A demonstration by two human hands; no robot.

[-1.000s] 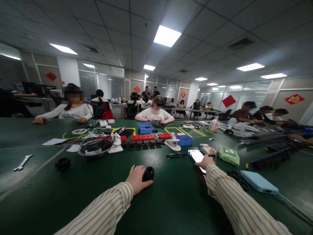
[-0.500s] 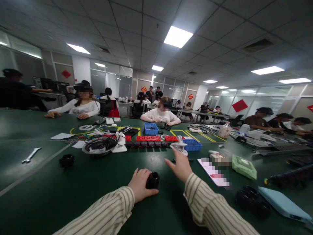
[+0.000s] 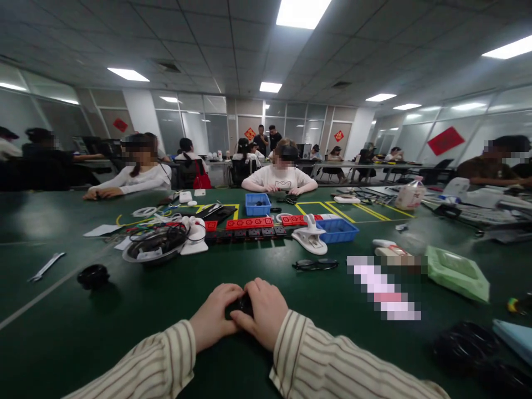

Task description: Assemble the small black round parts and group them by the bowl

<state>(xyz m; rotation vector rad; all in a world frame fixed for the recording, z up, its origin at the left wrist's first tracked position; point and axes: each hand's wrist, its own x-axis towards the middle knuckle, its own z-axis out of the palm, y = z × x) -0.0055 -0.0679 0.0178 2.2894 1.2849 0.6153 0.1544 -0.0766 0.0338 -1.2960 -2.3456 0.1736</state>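
Observation:
Between my hands on the green table (image 3: 158,343) is a small black round part (image 3: 244,303), mostly covered by fingers. Its exact kind is hard to make out. My left hand (image 3: 213,315) curls around its left side, while my right hand (image 3: 266,310) wraps it from the right, fingertips close to the left hand's. Farther left lies a similar black ring-shaped part (image 3: 93,277). Beyond my right hand rest dark-framed glasses (image 3: 316,265), with a white clip (image 3: 311,239) behind them.
Red and black socket strips (image 3: 249,223), blue bins (image 3: 257,205) and a metal bowl (image 3: 128,256) with cables stand ahead. A wrench (image 3: 46,267) lies left. Rightward are a green wipes pack (image 3: 457,271) and black round parts (image 3: 465,346). People sit across the table.
My right hand has come left and down from beside the white clip and closed around the black part. My left hand still holds it. The whole view has shifted slightly.

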